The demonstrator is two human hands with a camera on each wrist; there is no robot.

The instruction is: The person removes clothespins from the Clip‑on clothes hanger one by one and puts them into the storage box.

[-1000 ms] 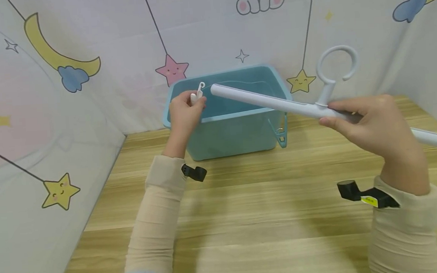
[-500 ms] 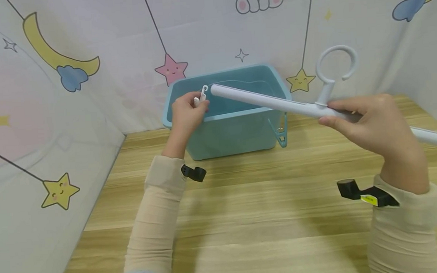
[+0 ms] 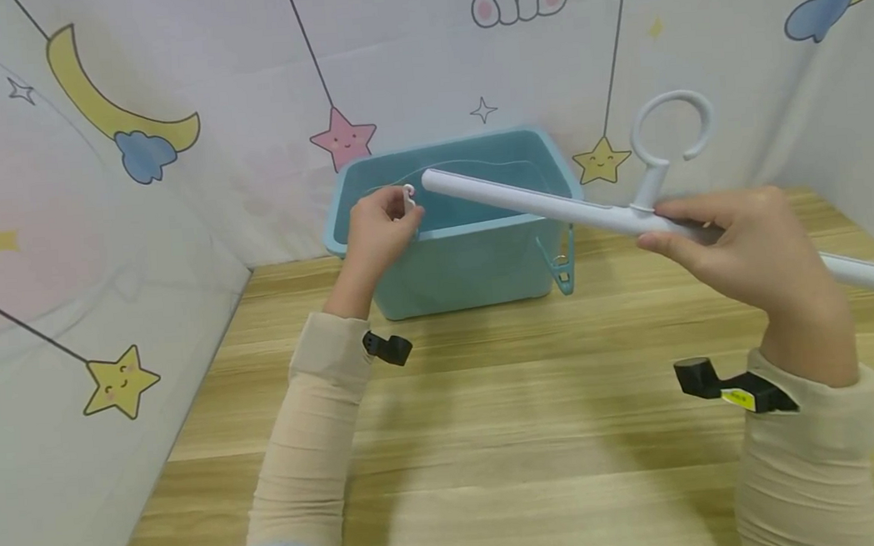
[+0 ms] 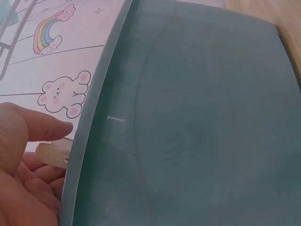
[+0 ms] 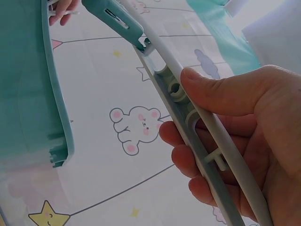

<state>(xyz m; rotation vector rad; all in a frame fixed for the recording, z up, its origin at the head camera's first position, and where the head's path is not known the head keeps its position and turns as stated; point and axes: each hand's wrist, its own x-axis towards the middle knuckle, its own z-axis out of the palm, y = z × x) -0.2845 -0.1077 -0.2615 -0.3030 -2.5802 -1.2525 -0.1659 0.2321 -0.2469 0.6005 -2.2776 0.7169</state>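
Observation:
My left hand (image 3: 383, 226) pinches a small white hook (image 3: 409, 195) between thumb and fingers, at the bin's left front rim. Only its curled tip and a bit of its body show; the fingers cover the rest. In the left wrist view the same piece is partly hidden by the rim. My right hand (image 3: 743, 246) grips a long white hanger bar (image 3: 530, 205) near its round hook (image 3: 674, 129), with the bar's left end close to my left hand. A teal clip (image 3: 563, 269) hangs from the bar, its top hidden behind it; the right wrist view shows that clip (image 5: 115, 21) closer.
A teal bin (image 3: 467, 275) stands on the wooden table (image 3: 507, 436) against the back wall. A thin pale line curves over its inside; I cannot tell whether it is a cord. White printed walls (image 3: 424, 65) close off the back and sides.
My left hand has shifted slightly right and down with the white hook, and less of the hook shows between the fingers. My right hand and the hanger have stayed nearly still.

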